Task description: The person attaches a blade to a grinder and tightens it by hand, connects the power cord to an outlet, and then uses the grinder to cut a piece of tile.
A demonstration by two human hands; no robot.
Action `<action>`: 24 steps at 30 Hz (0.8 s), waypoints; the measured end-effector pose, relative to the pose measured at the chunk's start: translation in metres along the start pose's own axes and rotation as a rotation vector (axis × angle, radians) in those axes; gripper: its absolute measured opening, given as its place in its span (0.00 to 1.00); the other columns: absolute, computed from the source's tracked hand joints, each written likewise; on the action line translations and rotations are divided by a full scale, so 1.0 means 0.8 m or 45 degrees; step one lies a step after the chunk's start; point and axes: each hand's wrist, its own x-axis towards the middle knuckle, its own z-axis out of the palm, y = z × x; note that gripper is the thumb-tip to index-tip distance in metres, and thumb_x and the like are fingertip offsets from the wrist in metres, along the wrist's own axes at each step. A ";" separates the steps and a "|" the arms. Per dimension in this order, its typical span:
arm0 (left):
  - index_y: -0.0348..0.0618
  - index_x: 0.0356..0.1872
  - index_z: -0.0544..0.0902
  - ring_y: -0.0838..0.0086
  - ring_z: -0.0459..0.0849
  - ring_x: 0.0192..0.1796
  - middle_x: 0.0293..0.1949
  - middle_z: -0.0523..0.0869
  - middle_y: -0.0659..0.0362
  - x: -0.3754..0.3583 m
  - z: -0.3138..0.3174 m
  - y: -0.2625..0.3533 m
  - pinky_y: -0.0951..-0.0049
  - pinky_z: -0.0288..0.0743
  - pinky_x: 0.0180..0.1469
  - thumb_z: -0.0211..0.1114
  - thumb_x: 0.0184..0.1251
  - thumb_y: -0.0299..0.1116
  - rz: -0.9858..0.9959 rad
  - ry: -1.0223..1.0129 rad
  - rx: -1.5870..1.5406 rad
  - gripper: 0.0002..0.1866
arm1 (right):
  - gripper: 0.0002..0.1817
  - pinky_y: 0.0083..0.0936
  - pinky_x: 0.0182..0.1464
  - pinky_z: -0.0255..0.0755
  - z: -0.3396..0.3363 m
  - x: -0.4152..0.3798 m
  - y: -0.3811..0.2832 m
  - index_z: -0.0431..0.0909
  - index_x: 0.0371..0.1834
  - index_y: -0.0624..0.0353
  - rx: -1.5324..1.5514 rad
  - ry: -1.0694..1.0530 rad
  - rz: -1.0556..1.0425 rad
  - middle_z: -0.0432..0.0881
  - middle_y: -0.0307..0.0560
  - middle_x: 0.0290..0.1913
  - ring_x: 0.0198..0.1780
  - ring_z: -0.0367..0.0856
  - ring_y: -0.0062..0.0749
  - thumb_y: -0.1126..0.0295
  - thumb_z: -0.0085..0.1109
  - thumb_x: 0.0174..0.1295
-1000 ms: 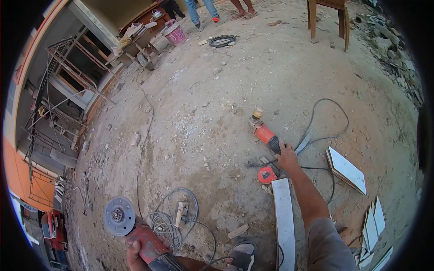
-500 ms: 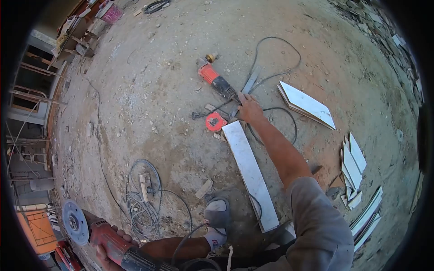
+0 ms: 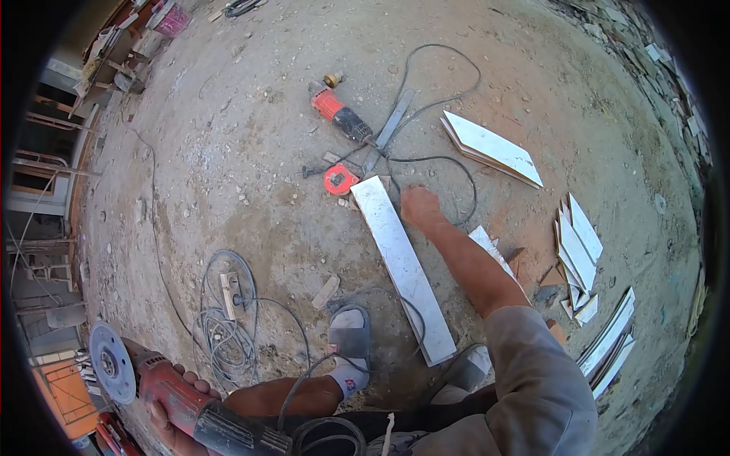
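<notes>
In the lower left, my left hand [image 3: 171, 410] is wrapped around the red and black body of an angle grinder [image 3: 179, 391], its grey disc facing left. My right hand [image 3: 420, 205] is closed just right of the far end of a long white marbled tile strip [image 3: 403, 270]; what its fingers hold, if anything, is hidden. The strip lies on the dirt between my feet. At its far end are a red tape measure [image 3: 340, 179] and a grey metal square [image 3: 394, 121]. A second red and black angle grinder [image 3: 340, 114] lies beyond them with its cord.
Stacked pointed tile pieces [image 3: 494, 148] lie to the right, with more cut tiles [image 3: 578, 247] and strips [image 3: 608, 338] nearer me. A coiled cable [image 3: 228, 319] with a socket block lies left of my foot. Rubble [image 3: 646, 57] lines the far right.
My right hand has drawn back from the metal square toward me, and its fingers have closed. The view has shifted slightly. My left hand keeps its hold on the grinder.
</notes>
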 end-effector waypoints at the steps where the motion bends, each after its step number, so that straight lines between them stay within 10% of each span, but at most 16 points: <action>1: 0.27 0.64 0.63 0.49 0.80 0.52 0.51 0.77 0.35 -0.001 -0.008 0.003 0.53 0.78 0.54 0.66 0.63 0.48 -0.008 0.005 0.056 0.39 | 0.12 0.40 0.47 0.80 -0.008 -0.001 -0.005 0.79 0.45 0.61 -0.006 -0.064 0.034 0.85 0.57 0.44 0.47 0.85 0.49 0.71 0.55 0.59; 12: 0.30 0.60 0.68 0.55 0.83 0.48 0.48 0.79 0.41 -0.019 -0.045 0.006 0.61 0.81 0.46 0.63 0.68 0.44 0.118 -0.148 -0.125 0.30 | 0.17 0.44 0.53 0.77 -0.083 -0.020 -0.082 0.85 0.47 0.58 0.550 0.028 0.373 0.85 0.55 0.49 0.52 0.84 0.50 0.68 0.56 0.54; 15: 0.32 0.61 0.67 0.54 0.83 0.50 0.49 0.79 0.41 -0.024 -0.045 0.001 0.57 0.83 0.51 0.60 0.70 0.45 0.043 -0.285 -0.308 0.29 | 0.27 0.54 0.74 0.45 -0.181 -0.059 -0.197 0.74 0.63 0.55 0.511 0.145 -0.053 0.68 0.49 0.71 0.77 0.53 0.49 0.66 0.53 0.57; 17: 0.30 0.59 0.69 0.53 0.84 0.46 0.47 0.80 0.41 -0.024 -0.039 0.000 0.58 0.84 0.46 0.61 0.69 0.46 0.050 -0.305 -0.377 0.29 | 0.32 0.56 0.75 0.42 -0.224 -0.095 -0.238 0.68 0.68 0.55 0.410 0.229 -0.261 0.59 0.50 0.76 0.79 0.50 0.50 0.68 0.53 0.56; 21: 0.34 0.59 0.70 0.54 0.82 0.50 0.49 0.80 0.41 -0.013 -0.068 -0.003 0.56 0.81 0.53 0.61 0.70 0.42 0.202 -0.372 -0.378 0.25 | 0.29 0.52 0.74 0.49 -0.263 -0.168 -0.237 0.70 0.66 0.56 0.193 0.260 -0.405 0.66 0.56 0.71 0.75 0.59 0.48 0.55 0.54 0.63; 24: 0.36 0.60 0.70 0.53 0.81 0.52 0.51 0.79 0.41 -0.025 -0.073 -0.002 0.55 0.79 0.55 0.60 0.70 0.39 0.359 -0.326 -0.277 0.23 | 0.33 0.42 0.68 0.63 -0.315 -0.224 -0.214 0.71 0.66 0.57 0.290 -0.313 -0.388 0.73 0.58 0.66 0.68 0.70 0.49 0.48 0.56 0.62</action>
